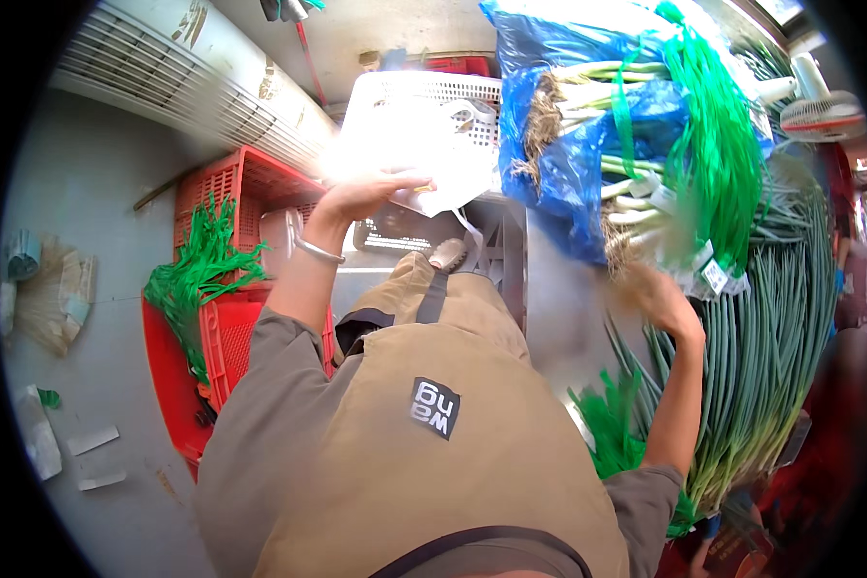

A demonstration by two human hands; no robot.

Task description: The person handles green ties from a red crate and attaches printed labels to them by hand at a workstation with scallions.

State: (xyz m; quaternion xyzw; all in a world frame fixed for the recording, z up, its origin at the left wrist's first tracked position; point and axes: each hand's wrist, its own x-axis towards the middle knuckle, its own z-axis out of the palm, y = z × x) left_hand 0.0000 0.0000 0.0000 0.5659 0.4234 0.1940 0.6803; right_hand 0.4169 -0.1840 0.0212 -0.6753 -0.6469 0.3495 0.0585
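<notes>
My left hand [364, 196] is at a glaring white sheet [443, 196], its fingers closed on the near edge. A narrow white strip [470, 229] hangs below it. My right hand [653, 297] is at the root end of leeks [636, 217] with pale stems. Its fingers are smeared by motion, so I cannot tell whether it grips anything. The leeks lie on blue plastic [559, 207], and a green tie [623, 116] circles some of them. White tags [713, 275] are beside my right hand.
A white perforated basket [467, 91] stands ahead. Green plastic strips [708, 135] drape over the leeks, and long green onions [756, 356] lie at right. Red crates [236, 328] with more green strips [197, 275] stand left. A fan [824, 114] is at far right.
</notes>
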